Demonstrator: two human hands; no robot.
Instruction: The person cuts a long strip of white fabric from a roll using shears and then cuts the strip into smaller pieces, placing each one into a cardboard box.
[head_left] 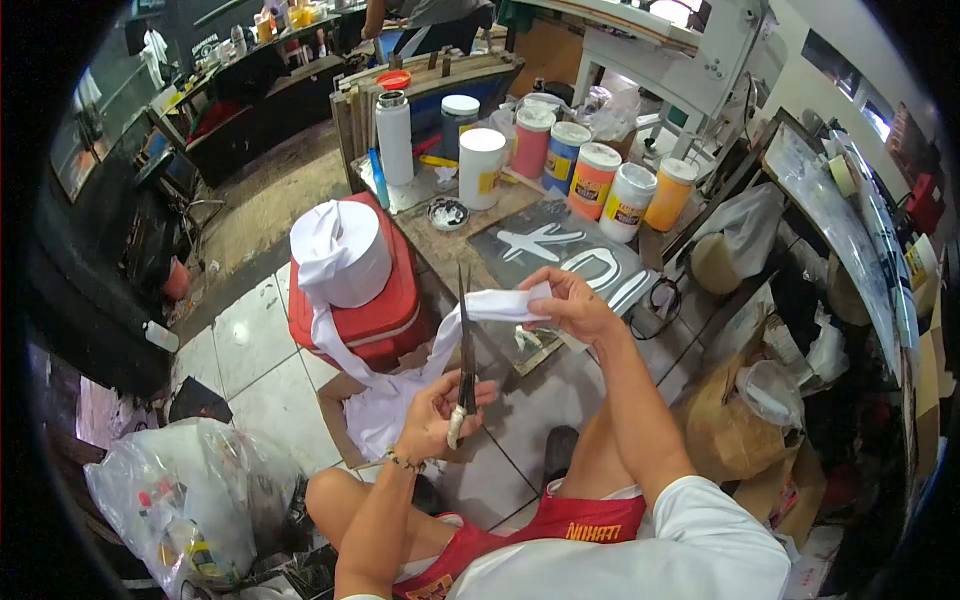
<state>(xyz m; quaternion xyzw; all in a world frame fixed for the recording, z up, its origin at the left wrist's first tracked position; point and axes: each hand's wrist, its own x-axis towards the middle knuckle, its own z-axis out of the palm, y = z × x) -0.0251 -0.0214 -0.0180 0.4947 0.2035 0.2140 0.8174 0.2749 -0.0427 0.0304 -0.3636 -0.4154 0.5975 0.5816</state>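
My left hand (440, 415) holds a pair of scissors (467, 350) by the handle, its blades pointing up and slightly apart at the tips. My right hand (575, 308) pinches the end of a white fabric strip (500, 304). The strip runs leftward at the blades; whether it lies between or behind them I cannot tell. From there it drops into a cardboard box (335, 408) holding a heap of white fabric (382, 418). Another length climbs to a large white roll (355, 260) on a red cooler (395, 250).
Several ink tubs (593, 180) and a white bottle (394, 138) stand on a low board beyond my hands. A dark lettered panel (560, 255) lies there too. Plastic bags (200, 490) sit at left, a paper bag (735, 420) at right. Another person (440, 20) stands behind.
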